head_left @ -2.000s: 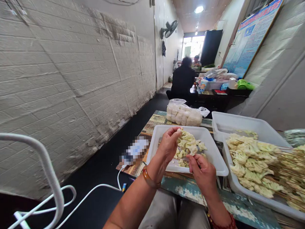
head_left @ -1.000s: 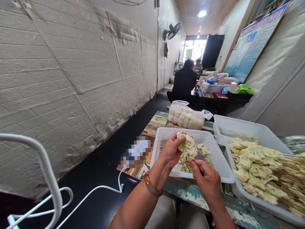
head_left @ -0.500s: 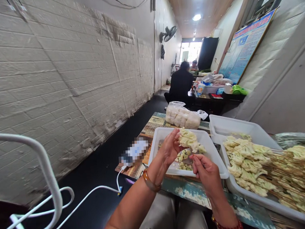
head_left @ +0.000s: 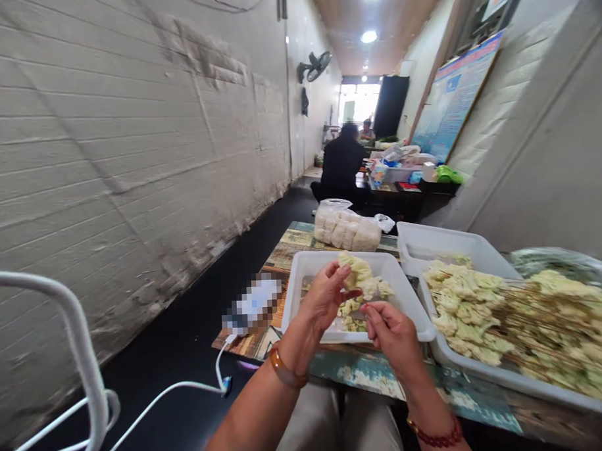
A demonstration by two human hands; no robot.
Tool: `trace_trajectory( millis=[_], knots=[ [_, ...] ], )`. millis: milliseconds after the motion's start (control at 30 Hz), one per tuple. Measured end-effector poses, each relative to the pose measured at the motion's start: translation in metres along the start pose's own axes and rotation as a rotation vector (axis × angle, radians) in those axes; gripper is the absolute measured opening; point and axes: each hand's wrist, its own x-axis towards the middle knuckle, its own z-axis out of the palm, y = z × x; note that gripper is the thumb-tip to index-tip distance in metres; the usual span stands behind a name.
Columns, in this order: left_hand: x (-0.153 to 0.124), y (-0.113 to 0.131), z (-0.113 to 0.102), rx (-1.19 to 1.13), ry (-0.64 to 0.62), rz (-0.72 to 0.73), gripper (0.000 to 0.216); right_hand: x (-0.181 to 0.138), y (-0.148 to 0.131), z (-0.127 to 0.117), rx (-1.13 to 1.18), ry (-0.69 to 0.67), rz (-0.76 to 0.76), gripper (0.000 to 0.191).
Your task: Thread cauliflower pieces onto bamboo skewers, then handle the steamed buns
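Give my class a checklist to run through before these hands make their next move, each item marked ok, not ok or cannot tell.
1. Left hand at the cauliflower: ok.
2. Right hand over the near rim of the front tray: ok.
3. Right hand gripping something: cannot tell.
4. Thin white cable clear of the front tray: ok.
5. Jewellery off: not ok, amber bangle on the left, red beads on the right.

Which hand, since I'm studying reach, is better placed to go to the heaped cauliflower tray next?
Probably the right hand: it is nearer the heaped tray. The left hand is farther off, at a cauliflower piece. Whether the right pinches something is unclear.
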Motion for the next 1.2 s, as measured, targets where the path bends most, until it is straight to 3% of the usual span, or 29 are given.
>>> trace_trajectory(
  millis=[233,533,667,833,933,1100,1200],
  knots=[
    [0.012,-0.004,0.001,0.021,0.027,0.024,0.039,0.004,-0.011,0.004,-0.148,-0.003,-0.094,0.035],
    [0.012,-0.008,0.011,0.022,0.07,0.046,0.036,0.004,-0.017,0.002,-0.12,-0.041,-0.095,0.032],
    [0.009,-0.006,0.015,0.028,0.013,0.04,0.036,0.003,-0.02,-0.001,-0.149,0.029,-0.172,0.026],
    [0.002,-0.014,0.019,0.04,-0.052,-0.005,0.046,0.001,-0.025,-0.007,0.087,0.182,-0.049,0.027],
    [-0.011,-0.026,0.026,0.207,-0.123,-0.045,0.045,0.0,-0.033,-0.016,0.162,0.278,-0.044,0.031],
    [-0.033,-0.051,0.044,0.379,-0.354,-0.157,0.038,-0.002,-0.04,-0.03,0.127,0.395,-0.092,0.029],
    [-0.036,-0.061,0.048,0.424,-0.348,-0.154,0.038,-0.003,-0.04,-0.038,0.012,0.393,-0.117,0.027]
  ],
)
